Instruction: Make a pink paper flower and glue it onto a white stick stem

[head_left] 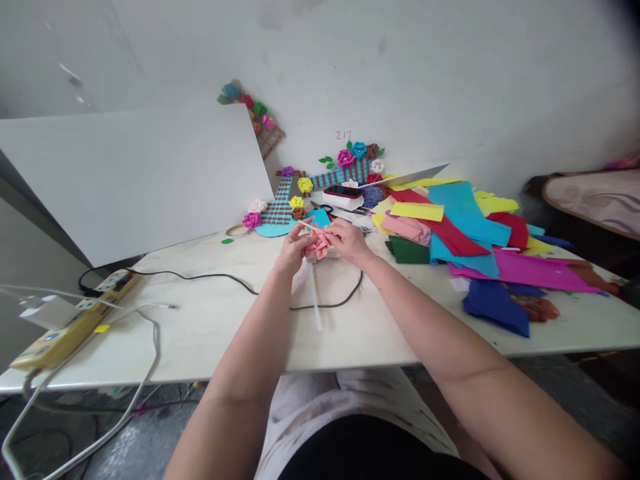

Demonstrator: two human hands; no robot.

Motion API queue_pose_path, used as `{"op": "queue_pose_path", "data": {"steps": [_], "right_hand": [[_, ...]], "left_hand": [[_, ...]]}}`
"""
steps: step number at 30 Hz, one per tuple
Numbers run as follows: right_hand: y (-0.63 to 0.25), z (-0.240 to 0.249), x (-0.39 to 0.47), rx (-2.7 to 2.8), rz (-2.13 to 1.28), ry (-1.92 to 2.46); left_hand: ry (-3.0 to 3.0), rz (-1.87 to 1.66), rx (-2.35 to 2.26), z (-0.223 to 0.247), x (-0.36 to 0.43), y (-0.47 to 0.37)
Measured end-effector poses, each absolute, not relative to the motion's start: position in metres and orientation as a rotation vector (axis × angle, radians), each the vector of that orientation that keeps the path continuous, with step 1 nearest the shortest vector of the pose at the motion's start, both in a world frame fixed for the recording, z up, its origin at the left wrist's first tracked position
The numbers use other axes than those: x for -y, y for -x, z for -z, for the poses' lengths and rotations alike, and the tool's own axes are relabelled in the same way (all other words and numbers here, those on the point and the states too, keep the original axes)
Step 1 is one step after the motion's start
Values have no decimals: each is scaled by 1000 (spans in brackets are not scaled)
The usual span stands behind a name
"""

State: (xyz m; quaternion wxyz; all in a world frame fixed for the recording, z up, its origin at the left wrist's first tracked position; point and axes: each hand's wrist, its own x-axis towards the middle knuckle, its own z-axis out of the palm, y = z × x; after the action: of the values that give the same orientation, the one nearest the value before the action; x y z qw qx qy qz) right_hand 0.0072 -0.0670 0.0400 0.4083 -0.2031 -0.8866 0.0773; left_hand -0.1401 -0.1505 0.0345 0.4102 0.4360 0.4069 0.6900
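A pale table is set against a white wall, with coloured felt sheets piled at right and a power strip at left. A pink felt flower is pinched between the left hand and right hand, fingers closed on it above the table's middle, a white stick hanging below.

The flower is pale pink, on a white stick. The cable across the cream surface is black, and the power strip at its left edge is yellow. The felt pile at the right edge is teal, red, yellow, magenta, green and dark blue.
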Motion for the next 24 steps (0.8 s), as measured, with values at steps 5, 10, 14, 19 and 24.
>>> {"op": "queue_pose_path", "data": {"steps": [5, 10, 14, 19, 24], "right_hand": [[-7, -40, 67, 2233, -242, 459], [-8, -39, 66, 2244, -256, 463], [-8, -37, 65, 2236, -271, 438], [-8, -36, 64, 2247, -252, 438], [-8, -37, 65, 2247, -263, 430]], "left_hand": [[-1090, -1672, -986, -35, 153, 142], [-1119, -1640, -1008, -32, 151, 142], [-1174, -1631, -1072, -31, 150, 143], [-1225, -1620, -1140, -30, 149, 145], [-1228, -1625, -1138, -31, 150, 145]]}}
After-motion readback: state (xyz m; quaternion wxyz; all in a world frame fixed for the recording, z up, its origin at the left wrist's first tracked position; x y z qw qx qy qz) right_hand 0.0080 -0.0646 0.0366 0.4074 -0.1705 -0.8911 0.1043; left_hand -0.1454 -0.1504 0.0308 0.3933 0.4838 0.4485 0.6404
